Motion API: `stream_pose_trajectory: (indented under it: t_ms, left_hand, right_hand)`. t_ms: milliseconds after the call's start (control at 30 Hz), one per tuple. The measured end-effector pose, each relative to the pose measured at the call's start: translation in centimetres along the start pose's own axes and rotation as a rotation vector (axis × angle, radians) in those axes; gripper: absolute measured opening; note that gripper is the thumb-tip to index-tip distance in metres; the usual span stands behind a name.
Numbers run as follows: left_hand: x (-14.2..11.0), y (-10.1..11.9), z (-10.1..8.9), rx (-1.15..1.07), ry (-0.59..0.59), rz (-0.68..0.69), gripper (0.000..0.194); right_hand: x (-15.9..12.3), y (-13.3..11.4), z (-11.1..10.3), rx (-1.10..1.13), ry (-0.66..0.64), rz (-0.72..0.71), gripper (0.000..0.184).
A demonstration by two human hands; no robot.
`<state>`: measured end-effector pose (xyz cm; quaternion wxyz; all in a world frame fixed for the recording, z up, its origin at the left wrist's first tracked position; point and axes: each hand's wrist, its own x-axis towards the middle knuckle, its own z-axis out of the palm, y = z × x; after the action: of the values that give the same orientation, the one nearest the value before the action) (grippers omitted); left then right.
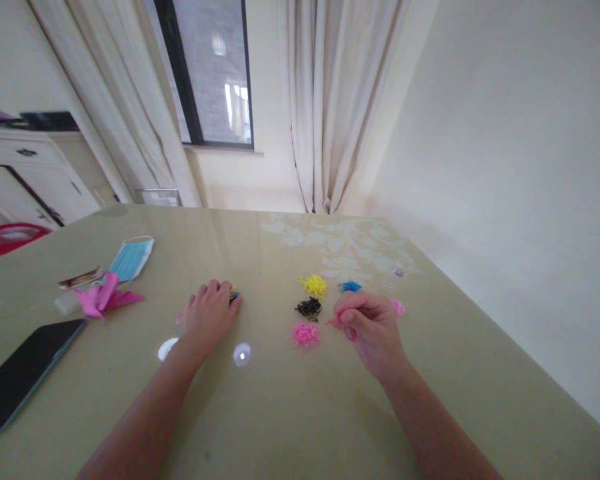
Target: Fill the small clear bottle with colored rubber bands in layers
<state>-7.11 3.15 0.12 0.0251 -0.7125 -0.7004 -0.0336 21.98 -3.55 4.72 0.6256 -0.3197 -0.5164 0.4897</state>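
My left hand (211,312) lies palm down on the table at left of centre, fingers bent but apart from the thumb. It covers most of a mixed heap of small pieces (235,295), of which yellow and blue bits show by the thumb. My right hand (367,327) is pinched closed on small pink pieces (334,323); their kind is too small to make out. Left of it sit a yellow pile (315,285), a black pile (309,309) and a pink pile (306,334) of thin looped pieces. Behind it is a blue pile (350,286).
A pink folded-paper bird (105,297), a blue face mask (133,259) and a dark phone (27,363) lie at the left. A small clear item (400,272) and a pink piece (397,307) are at the right. The wall (505,167) borders the table's right edge.
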Motion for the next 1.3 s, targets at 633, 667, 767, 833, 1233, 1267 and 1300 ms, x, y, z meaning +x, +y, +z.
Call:
stream_pose_trajectory:
  t_ms: [633, 667, 767, 833, 1233, 1267, 1300]
  left_hand:
    - [2.6, -4.6, 0.2, -0.297, -0.114, -0.115, 0.025]
    - [2.7, -4.7, 0.2, -0.307, -0.103, -0.124, 0.024]
    - [2.7, -4.7, 0.0, -0.332, -0.081, -0.123, 0.024]
    - [2.5, -4.4, -0.2, -0.314, -0.069, -0.118, 0.027]
    - [1.7, -0.9, 0.0, -0.188, 0.005, 0.039, 0.03]
    - [1.8, -1.0, 0.1, -0.193, 0.008, 0.043, 0.03]
    - [1.8, -1.0, 0.1, -0.196, 0.016, 0.049, 0.029]
  right_hand:
    - [4.1, 1.4, -7.3, -0.825, -0.059, 0.211, 0.039]
    - [4.1, 1.5, -7.5, -0.858, -0.058, 0.21, 0.04]
    - [4.1, 1.6, -8.0, -0.936, -0.044, 0.21, 0.043]
    - [4.0, 1.5, -8.4, -1.004, -0.074, 0.264, 0.044]
    - [3.7, 1.8, -10.4, -1.179, -0.254, 0.397, 0.05]
    - [3.6, 1.9, -10.3, -1.192, -0.252, 0.394, 0.051]
    - [3.6, 2.0, -10.3, -1.202, -0.25, 0.386, 0.052]
